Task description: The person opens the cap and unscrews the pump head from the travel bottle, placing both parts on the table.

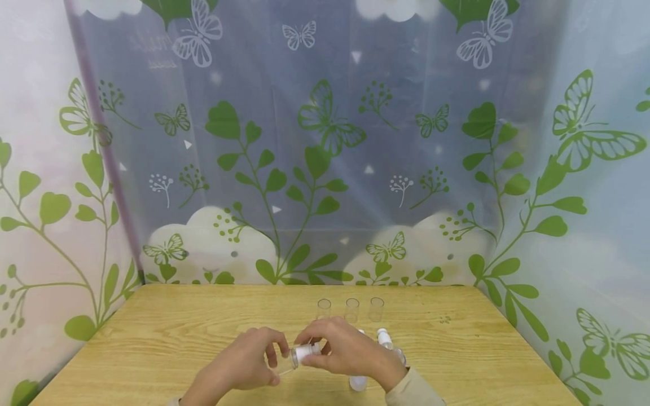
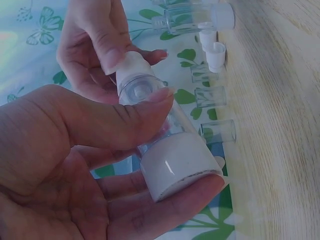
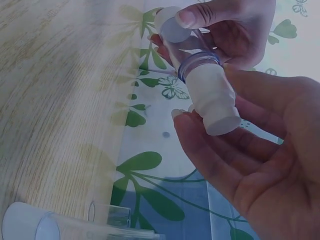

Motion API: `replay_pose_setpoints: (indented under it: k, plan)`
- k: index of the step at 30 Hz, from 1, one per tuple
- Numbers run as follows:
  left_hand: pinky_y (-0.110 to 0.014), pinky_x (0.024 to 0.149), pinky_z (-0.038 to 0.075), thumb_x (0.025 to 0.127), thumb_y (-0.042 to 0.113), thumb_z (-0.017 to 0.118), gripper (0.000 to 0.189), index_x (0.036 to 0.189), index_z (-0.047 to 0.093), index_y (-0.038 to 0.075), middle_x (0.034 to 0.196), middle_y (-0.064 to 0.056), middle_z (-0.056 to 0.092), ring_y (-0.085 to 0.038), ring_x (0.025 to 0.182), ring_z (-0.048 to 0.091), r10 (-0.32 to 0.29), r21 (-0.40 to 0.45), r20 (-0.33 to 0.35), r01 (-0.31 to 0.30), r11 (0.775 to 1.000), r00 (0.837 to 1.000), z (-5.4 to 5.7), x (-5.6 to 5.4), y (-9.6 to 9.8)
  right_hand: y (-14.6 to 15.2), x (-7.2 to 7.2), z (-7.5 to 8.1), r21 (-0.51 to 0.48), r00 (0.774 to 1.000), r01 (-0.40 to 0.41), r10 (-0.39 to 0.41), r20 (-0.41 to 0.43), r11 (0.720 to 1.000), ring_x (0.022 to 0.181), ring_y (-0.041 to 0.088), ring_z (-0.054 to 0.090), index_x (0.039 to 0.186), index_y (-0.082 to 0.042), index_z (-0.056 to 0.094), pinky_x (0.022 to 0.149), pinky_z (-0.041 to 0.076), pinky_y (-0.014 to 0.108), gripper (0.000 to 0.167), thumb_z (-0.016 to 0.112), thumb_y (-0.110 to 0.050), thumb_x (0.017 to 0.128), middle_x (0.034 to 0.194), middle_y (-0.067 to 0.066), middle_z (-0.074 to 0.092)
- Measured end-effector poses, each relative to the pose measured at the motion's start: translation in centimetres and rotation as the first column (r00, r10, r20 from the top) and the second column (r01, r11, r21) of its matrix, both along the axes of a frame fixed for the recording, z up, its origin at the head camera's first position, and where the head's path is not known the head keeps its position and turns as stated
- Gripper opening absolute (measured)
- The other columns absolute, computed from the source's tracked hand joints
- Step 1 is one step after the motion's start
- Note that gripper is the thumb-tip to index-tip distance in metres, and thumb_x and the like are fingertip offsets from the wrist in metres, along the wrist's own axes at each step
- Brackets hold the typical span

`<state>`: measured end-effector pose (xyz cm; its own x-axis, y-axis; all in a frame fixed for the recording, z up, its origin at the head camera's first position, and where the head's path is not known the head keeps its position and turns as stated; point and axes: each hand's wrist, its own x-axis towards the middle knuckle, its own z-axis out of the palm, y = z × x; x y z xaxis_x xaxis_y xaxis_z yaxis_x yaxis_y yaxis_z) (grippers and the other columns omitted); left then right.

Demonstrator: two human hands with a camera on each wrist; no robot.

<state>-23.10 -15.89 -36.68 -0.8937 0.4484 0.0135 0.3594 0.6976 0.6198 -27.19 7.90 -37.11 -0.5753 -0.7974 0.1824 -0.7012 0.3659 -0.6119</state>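
Both hands are on one small clear pump bottle [image 2: 175, 162] with a white base, held tilted above the table. My left hand [image 1: 249, 358] grips the clear body near the base, thumb on one side and fingers on the other. At the other end, the white pump top [image 3: 212, 95] sits against the bottle's neck, and my right hand [image 1: 345, 349] pinches it between thumb and fingers. Whether the top is screwed tight cannot be seen. Behind the right hand lies another clear bottle [image 2: 195, 19] with a white base, partly hidden in the head view.
Several clear caps, one of them a left cap [image 1: 324, 308], stand in a row on the wooden table [image 1: 203, 316] beyond the hands. White pump tops [image 1: 384, 338] stand to the right of the right hand. A patterned curtain [image 1: 284, 73] encloses the table's back and sides.
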Motion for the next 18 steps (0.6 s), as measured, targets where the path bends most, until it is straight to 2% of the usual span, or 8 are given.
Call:
replay_pose_setpoints:
  k: [3, 9, 14, 18]
  plan:
    - [-0.047, 0.069, 0.054, 0.07, -0.001, 0.089, 0.036, 0.098, 0.071, 0.011, 0.082, -0.003, 0.069, -0.022, 0.078, 0.062, -0.005, 0.005, 0.003, 0.005, 1.0, 1.0, -0.01, -0.03, -0.03, 0.09, -0.06, 0.05, 0.003, 1.0, 0.006, -0.006, 0.011, 1.0, 0.101, 0.002, 0.068, 0.125, -0.007, 0.07, 0.076, 0.057, 0.015, 0.027, 0.064, -0.021, 0.103, 0.12, 0.007, 0.075]
    - [-0.047, 0.069, 0.055, 0.07, -0.002, 0.089, 0.036, 0.098, 0.071, 0.011, 0.082, -0.003, 0.069, -0.023, 0.077, 0.061, -0.008, 0.006, 0.001, 0.008, 1.0, 1.0, 0.0, 0.04, -0.08, 0.05, -0.19, 0.01, -0.013, 1.0, -0.02, 0.02, -0.008, 1.0, 0.079, -0.003, 0.069, 0.12, -0.006, 0.073, 0.073, 0.058, 0.015, 0.022, 0.061, -0.017, 0.104, 0.111, 0.007, 0.078]
    - [-0.047, 0.069, 0.054, 0.069, 0.0, 0.089, 0.036, 0.098, 0.071, 0.01, 0.082, -0.004, 0.069, -0.022, 0.077, 0.061, -0.011, 0.0, -0.002, 0.011, 1.0, 1.0, -0.1, 0.02, -0.07, 0.05, -0.06, -0.11, -0.024, 1.0, -0.02, 0.02, -0.018, 1.0, 0.093, 0.0, 0.07, 0.116, -0.007, 0.074, 0.075, 0.057, 0.014, 0.019, 0.067, -0.013, 0.1, 0.115, 0.008, 0.077]
    - [-0.048, 0.07, 0.054, 0.07, -0.001, 0.089, 0.035, 0.099, 0.071, 0.009, 0.082, -0.004, 0.07, -0.021, 0.077, 0.061, -0.011, -0.004, 0.0, 0.011, 1.0, 1.0, -0.09, 0.01, -0.06, 0.05, -0.1, -0.24, -0.032, 0.997, -0.029, 0.027, -0.072, 0.999, 0.094, 0.001, 0.069, 0.112, -0.008, 0.076, 0.075, 0.057, 0.013, 0.016, 0.071, -0.012, 0.097, 0.111, 0.007, 0.076]
